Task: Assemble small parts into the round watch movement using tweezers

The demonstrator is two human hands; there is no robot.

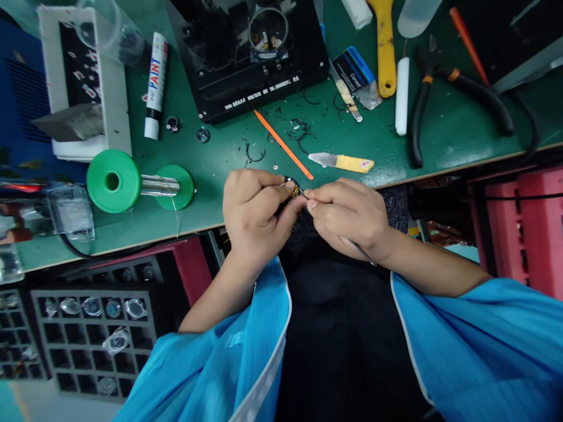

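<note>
In the head view, my left hand (259,214) pinches a small dark part with gold-coloured bits (294,187) between thumb and fingers. Most of that part is covered by the fingertips. My right hand (349,214) is closed around a thin metal tool (363,253), whose rear end sticks out below the palm. The tool's tip meets the small part, and the fingertips of both hands come together there, just over the bench's front edge. Beyond them on the green bench lie an orange stick (284,145) and a short knife with a yellow-wrapped handle (342,162).
A black device (246,82) with a round lens stands at the back. A green solder spool (113,181), a paint marker (156,85) and a white box (118,111) are left. Pliers (426,105) lie right. Below left, a foam tray (94,334) holds several wrapped watches.
</note>
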